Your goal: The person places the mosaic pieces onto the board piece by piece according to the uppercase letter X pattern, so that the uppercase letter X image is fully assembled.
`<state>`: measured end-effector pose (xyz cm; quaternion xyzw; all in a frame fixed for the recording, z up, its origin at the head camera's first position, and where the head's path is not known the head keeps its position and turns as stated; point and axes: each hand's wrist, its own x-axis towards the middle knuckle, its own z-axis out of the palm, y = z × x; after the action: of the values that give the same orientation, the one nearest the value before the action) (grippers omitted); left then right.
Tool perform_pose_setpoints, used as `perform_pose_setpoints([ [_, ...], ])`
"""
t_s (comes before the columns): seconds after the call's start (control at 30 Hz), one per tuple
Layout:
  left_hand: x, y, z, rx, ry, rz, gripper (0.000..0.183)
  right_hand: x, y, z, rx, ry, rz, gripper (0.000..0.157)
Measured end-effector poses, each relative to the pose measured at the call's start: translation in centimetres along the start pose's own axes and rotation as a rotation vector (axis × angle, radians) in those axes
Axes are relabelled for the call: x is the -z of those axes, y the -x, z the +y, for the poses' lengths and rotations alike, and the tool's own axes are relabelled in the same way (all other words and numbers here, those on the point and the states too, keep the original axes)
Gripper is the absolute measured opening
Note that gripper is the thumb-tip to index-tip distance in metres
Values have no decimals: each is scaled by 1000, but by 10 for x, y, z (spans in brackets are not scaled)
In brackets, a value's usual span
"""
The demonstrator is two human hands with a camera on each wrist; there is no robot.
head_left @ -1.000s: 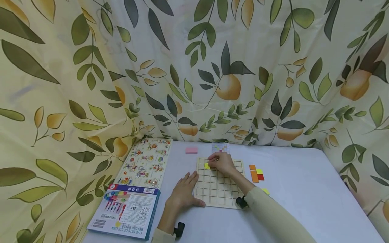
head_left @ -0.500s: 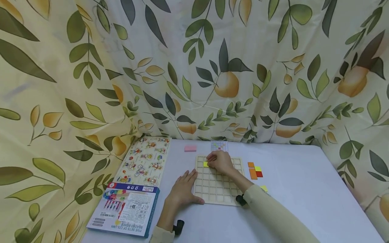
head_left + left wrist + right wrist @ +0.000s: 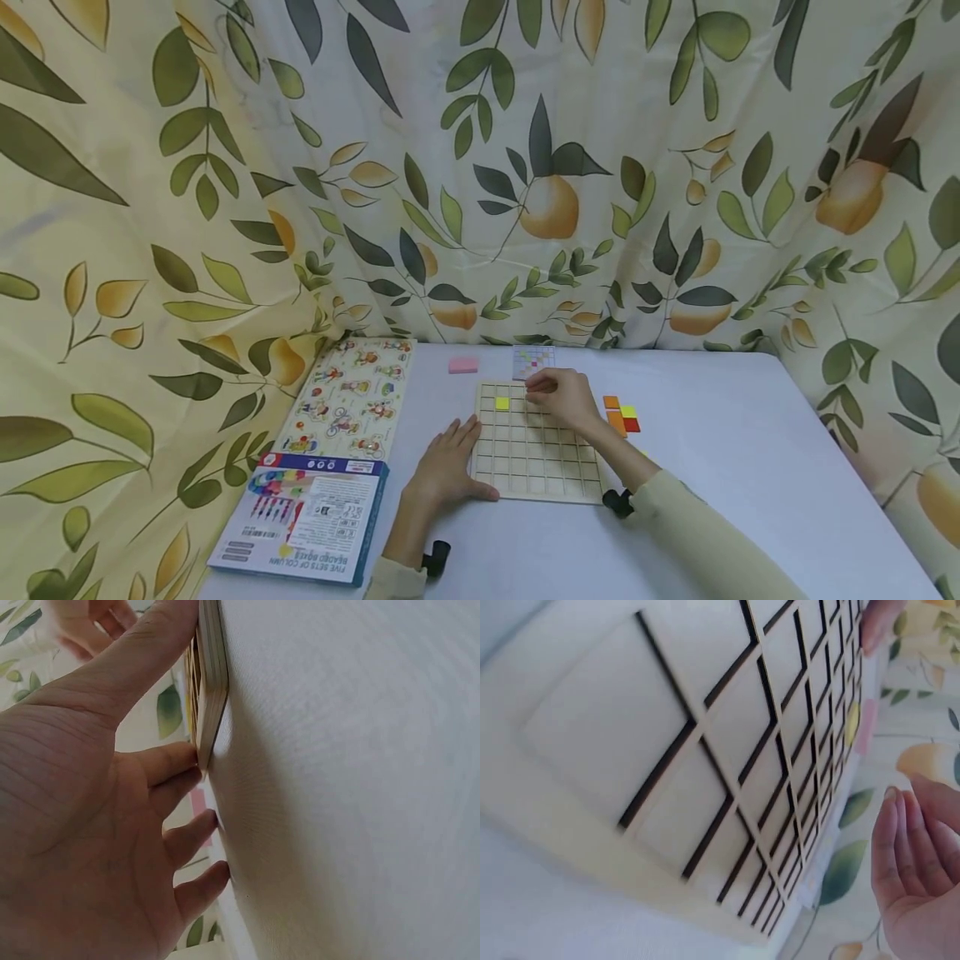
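A square wooden grid board point(image 3: 536, 493) lies on the white table, with a single yellow tile point(image 3: 502, 403) in a cell near its far left corner. My left hand point(image 3: 446, 465) rests against the board's left side, fingers spread; in the left wrist view its thumb and fingertips touch the board's edge point(image 3: 214, 682). Above the board's far part hovers my right hand point(image 3: 562, 398), to the right of the yellow tile. In the right wrist view, that right hand point(image 3: 922, 862) has loosely bent fingers with the fingertips close to the thumb, and nothing shows between them.
Right of the board lie orange tiles point(image 3: 617, 422), a yellow tile point(image 3: 628, 412) and a red tile point(image 3: 632, 425). Behind it are a pink block point(image 3: 462, 365) and a patterned card point(image 3: 534, 358). A box point(image 3: 337, 533) and a picture sheet point(image 3: 352, 392) sit at left.
My right hand has let go of the yellow tile and moved right, leaving the tile in its cell in full view. The left hand keeps its place at the board's side.
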<state>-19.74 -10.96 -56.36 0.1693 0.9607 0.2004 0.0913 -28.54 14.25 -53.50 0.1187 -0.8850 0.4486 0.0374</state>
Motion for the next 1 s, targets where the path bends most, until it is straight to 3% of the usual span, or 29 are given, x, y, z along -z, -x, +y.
perform_pose_setpoints([
  [0.5, -1, -1, 1, 3, 19, 6, 124, 45, 44, 18, -37, 80, 71, 17],
  [1.0, -2, 0, 0, 5, 5, -1, 123, 81, 99, 44, -103, 221, 36, 18],
])
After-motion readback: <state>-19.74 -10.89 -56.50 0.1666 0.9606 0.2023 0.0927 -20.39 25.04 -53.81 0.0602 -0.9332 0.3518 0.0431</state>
